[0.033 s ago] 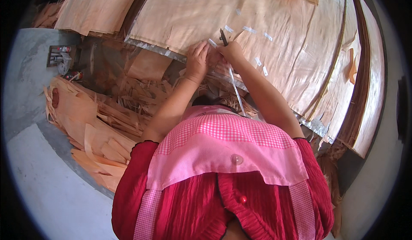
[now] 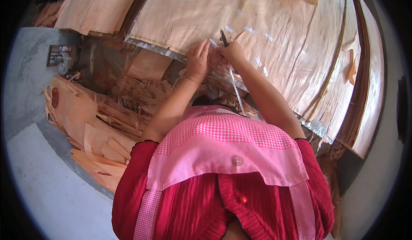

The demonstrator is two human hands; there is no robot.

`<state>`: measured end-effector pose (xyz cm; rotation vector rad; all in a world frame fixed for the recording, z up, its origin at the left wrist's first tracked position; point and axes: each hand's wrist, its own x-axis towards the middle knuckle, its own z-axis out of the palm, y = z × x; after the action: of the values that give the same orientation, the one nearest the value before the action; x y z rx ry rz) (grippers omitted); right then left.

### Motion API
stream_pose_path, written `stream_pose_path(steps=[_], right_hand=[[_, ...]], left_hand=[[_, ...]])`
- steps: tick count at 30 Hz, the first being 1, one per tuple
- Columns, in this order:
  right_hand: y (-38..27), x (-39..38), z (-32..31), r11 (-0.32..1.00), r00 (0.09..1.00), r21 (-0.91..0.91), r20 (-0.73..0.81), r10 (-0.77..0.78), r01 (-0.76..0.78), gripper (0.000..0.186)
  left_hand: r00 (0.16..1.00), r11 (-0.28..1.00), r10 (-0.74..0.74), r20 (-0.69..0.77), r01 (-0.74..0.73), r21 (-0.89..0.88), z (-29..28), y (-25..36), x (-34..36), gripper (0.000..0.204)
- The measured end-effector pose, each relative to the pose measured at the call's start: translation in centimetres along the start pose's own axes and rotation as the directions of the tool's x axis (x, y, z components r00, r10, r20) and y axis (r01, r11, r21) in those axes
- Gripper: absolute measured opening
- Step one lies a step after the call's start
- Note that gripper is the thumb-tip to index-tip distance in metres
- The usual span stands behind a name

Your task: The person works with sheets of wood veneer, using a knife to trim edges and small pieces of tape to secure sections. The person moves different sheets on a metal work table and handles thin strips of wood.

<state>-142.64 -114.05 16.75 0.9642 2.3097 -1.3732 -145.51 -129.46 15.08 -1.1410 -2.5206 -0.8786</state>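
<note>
A large pale wood veneer sheet [image 2: 180, 12] with cracks and a ragged near edge lies before me on a metal-edged surface. My left hand [image 2: 198, 64] is at that near edge, fingers together and bent, its fingertips against the upper end of a narrow white paper tape [image 2: 235, 87]. The tape runs down between my forearms toward the apron. Close beside it, my right hand [image 2: 231, 53] is closed around a dark cutter knife [image 2: 223, 38], its tip pointing away from me. Right fingertips also lie near the tape; my thumbs are mostly hidden.
Several short white tape pieces [image 2: 250, 30] are stuck on the veneer. More veneer stacks [image 2: 98, 8] lie at left and right. Scraps [image 2: 111, 145] heap up below the left side. A wall niche [image 2: 61, 55] holds small cans. A loose scrap [image 2: 352, 70] lies at right.
</note>
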Motion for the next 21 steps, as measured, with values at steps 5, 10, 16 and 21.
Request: stream_pose_path(steps=[5,10,16,21], right_hand=[[-0.5,-0.4,-1.0,1.0,0.995,-0.001,0.092,-0.026,0.026,0.029],[0.3,-2.2,-4.6,0.931,0.975,-0.29,0.062,-0.215,0.224,0.02],[3.2,-3.9,-1.5,0.988,0.985,0.156,0.17,-0.02,-0.007,0.02],[2.6,-3.4,-0.6,0.992,0.997,-0.124,0.069,-0.021,0.029,0.03]], left_hand=[[0.978,0.945,0.072,0.198,-0.13,0.299,-0.2,1.5,0.6,0.04],[0.965,0.978,0.058,0.255,-0.106,0.181,-0.7,0.0,0.0,0.041],[0.988,0.921,-0.074,0.135,0.12,-0.37,-1.8,1.4,-2.1,0.045],[0.949,0.999,-0.013,0.316,0.027,-0.04,-1.4,1.8,-3.9,0.044]])
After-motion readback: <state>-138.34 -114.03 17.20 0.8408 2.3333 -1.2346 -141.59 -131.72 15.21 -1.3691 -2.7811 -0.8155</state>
